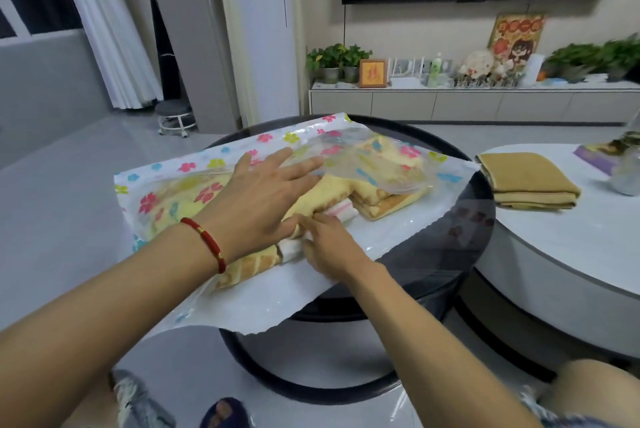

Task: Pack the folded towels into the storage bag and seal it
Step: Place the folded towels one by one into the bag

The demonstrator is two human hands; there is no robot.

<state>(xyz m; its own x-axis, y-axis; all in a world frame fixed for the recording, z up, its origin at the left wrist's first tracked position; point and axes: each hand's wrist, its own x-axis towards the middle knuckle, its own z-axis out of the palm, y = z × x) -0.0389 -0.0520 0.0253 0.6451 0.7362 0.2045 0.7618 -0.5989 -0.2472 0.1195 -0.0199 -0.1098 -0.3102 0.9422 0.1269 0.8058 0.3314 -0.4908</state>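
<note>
Hands flat: left point(266, 199) atop bagged towels point(346, 192), right point(329, 247) against them, neither grip closed.

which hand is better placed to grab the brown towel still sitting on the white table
Right. The right hand is at the bag's open edge, nearer the brown towel, which lies off to the right. The left hand lies flat on the yellow towels, holding them down.

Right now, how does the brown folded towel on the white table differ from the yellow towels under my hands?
The brown folded towel lies bare on the white table; the yellow towels sit partly inside the flowered plastic storage bag. The brown one is untouched; both hands press the yellow ones. All are folded.
</note>
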